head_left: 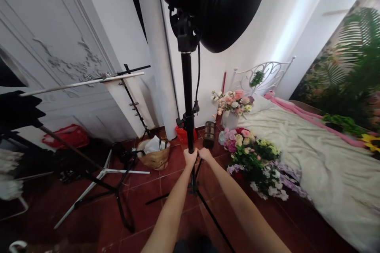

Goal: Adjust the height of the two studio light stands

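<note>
A black light stand (187,87) rises upright in the centre, with a large black studio light (219,4) on top and a cable hanging beside the pole. Low on the pole, my left hand (190,156) is wrapped round it. My right hand (204,153) is closed against the stand's right side, touching or very near my left hand; what its fingers grip is too small to make out. Below both hands, the stand's dark legs (212,215) spread over the red tiled floor (175,178).
At left are other stands (101,174), a red bag (67,136) and a wicker basket (154,158). Flowers (246,142) lie beside a bed with a cream cover (320,158) at right. A small brown chest (209,134) sits by the wall.
</note>
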`<state>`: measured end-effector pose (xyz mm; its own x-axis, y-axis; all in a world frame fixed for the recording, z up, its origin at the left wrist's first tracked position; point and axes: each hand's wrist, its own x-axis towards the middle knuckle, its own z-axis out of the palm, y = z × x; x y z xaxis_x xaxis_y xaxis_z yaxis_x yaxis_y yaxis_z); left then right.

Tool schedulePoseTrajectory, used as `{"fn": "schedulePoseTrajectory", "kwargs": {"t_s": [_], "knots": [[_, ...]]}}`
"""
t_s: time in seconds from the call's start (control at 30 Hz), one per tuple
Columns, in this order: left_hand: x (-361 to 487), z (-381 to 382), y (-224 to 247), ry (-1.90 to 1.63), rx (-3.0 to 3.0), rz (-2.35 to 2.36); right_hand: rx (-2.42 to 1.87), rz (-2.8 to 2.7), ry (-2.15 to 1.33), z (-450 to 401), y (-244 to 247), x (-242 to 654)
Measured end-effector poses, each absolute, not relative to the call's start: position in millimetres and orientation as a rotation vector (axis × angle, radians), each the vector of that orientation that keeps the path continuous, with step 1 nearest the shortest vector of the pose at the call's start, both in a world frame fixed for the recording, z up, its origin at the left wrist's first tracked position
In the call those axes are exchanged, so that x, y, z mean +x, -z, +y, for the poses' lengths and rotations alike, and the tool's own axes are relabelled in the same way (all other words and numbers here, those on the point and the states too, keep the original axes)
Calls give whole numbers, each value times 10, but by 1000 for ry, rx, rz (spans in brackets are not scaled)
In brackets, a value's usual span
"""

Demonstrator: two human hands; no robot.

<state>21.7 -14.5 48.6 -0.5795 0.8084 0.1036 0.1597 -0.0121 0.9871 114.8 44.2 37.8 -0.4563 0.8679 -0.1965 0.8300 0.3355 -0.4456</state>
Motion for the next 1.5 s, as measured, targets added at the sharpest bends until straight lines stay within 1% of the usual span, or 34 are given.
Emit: {"fn": "schedulePoseTrajectory", "kwargs": {"t_s": [0.27, 0.4, 0.5, 0.77, 0.87, 0.97, 1.03, 1.17, 1.23, 1.33, 1.5], "knots": [[208, -107, -413, -1617, 1009, 1754, -1489, -2243, -671, 321, -215, 1172], [174, -81, -336, -1598, 1026, 1783, -1431, -2133, -536, 216, -127, 1142], [154, -68, -312, -1579, 1033, 1805, -1476, -2286, -503, 209, -203, 1157], [153, -92, -376, -1574, 1040, 1724, -1313, -2637, -716, 517, -681, 1299], [151, -103, -396, -1603, 1031, 1720, -1364, -2770, -752, 642, -786, 1185], [146, -109, -412, -1590, 1045, 1705, -1478, -2846, -714, 722, -849, 1035], [145, -111, -420, -1577, 1049, 1699, -1480, -2857, -702, 749, -862, 995], [152, -111, -427, -1590, 1043, 1707, -1224, -2935, -507, 696, -802, 1101], [156, -109, -422, -1597, 1059, 1695, -1162, -2897, -415, 592, -735, 1186], [160, -105, -403, -1597, 1070, 1692, -1190, -2819, -361, 350, -611, 1275], [161, -97, -378, -1615, 1028, 1694, -1347, -2559, -156, 16, -441, 1284]]}}
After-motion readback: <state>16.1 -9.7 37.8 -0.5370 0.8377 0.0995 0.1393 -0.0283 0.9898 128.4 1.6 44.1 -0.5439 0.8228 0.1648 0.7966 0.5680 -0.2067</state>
